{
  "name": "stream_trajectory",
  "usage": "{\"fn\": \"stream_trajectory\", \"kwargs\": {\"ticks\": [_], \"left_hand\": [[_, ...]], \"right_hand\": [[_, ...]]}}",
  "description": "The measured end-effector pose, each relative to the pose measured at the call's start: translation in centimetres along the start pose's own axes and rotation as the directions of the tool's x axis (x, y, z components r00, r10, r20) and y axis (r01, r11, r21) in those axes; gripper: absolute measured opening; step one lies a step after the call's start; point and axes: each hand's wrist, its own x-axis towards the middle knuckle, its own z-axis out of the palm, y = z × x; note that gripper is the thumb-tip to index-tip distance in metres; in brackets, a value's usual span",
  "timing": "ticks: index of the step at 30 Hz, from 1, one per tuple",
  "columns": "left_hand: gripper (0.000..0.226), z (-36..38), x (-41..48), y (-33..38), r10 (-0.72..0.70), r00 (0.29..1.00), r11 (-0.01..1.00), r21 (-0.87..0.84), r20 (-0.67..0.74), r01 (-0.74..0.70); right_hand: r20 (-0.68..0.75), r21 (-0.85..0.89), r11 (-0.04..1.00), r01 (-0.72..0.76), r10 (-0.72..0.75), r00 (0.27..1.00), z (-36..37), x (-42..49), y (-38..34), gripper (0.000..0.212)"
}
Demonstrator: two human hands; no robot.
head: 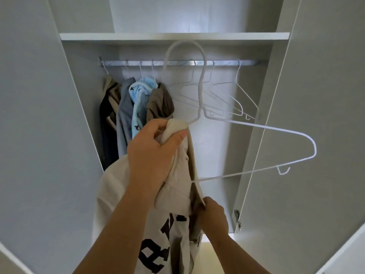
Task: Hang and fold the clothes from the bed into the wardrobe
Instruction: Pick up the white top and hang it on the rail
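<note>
Fingers (158, 125) of the left hand (154, 155) curl round the ribbed collar of the cream sweatshirt (118, 194), bunched over the left end of a white hanger (256, 128). The right hand (214, 216) pinches the fabric edge lower down. Both things are held near, in front of the wardrobe rail (138, 63).

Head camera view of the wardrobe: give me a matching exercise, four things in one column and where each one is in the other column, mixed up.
Things:
1. cream sweatshirt
2. light blue garment
3. empty hangers
4. white hanger

Places:
A. bare on the rail, right part
B. off the rail, one end inside the sweatshirt
C. hung on the rail, left part
D. collar gripped by the left hand

Pairs: 1-D, 2-C, 3-A, 4-B
</note>
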Motion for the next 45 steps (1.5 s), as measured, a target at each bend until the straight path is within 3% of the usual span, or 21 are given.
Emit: {"fn": "stream_trajectory", "kwargs": {"ticks": [3, 8, 14, 19, 23, 29, 34, 38, 41, 45], "left_hand": [[0.017, -1.3, 0.7, -0.8, -0.017, 0.999, 0.998, -0.058, -0.046, 0.014], [0.028, -3.9, 1.8, -3.3, 0.053, 0.997, 0.998, -0.023, -0.053, -0.054], [0.042, -7.5, 2.7, -5.5, 0.182, 0.978, 0.977, 0.092, 0.106, -0.192], [0.04, -9.8, 3.1, -7.7, 0.154, 0.953, 0.942, 0.252, 0.26, -0.221], [0.037, -9.8, 2.2, -9.1, 0.126, 0.926, 0.875, 0.399, 0.356, -0.272], [0.05, -7.3, 0.5, -9.8, 0.106, 0.914, 0.725, 0.599, 0.392, -0.341], [0.033, -4.6, -0.6, -9.6, -0.056, 0.965, 0.755, 0.643, 0.256, -0.127], [0.031, -3.2, -1.6, -8.2, -0.067, 0.986, 0.776, 0.629, 0.156, -0.047], [0.028, -2.6, -1.9, -7.0, -0.042, 0.991, 0.817, 0.575, 0.124, -0.038], [0.029, -2.4, -3.0, -5.6, 0.165, 0.976, 0.863, 0.458, 0.141, -0.212]], "right_hand": [[0.024, 0.066, 0.998, -0.013, 0.011, 1.0, 0.1, 0.9, 1.4, 0.024], [0.048, 0.48, 0.874, -0.076, 0.06, 0.997, -2.3, 2.0, 2.2, 0.026], [-0.001, 0.588, 0.801, 0.108, -0.134, 0.991, -6.3, 3.1, 2.6, 0.021], [0.105, 0.639, 0.767, 0.059, -0.164, 0.981, -9.1, 3.3, 2.4, 0.022], [0.194, 0.585, 0.81, -0.037, -0.095, 0.976, -10.2, 3.1, 2.0, 0.021], [0.024, 0.466, 0.883, -0.064, 0.06, 0.998, -9.9, 3.1, 0.7, 0.026], [0.028, 0.668, 0.732, -0.134, 0.155, 0.988, -9.2, 2.5, -3.1, 0.02], [-0.05, 0.506, 0.857, 0.091, -0.076, 0.996, -7.5, 0.5, -6.2, 0.022], [0.043, 0.308, 0.93, 0.202, -0.225, 0.973, -5.6, -1.1, -7.1, 0.025], [0.077, 0.177, 0.906, 0.385, -0.403, 0.912, -4.6, -2.1, -7.5, 0.031]]}}
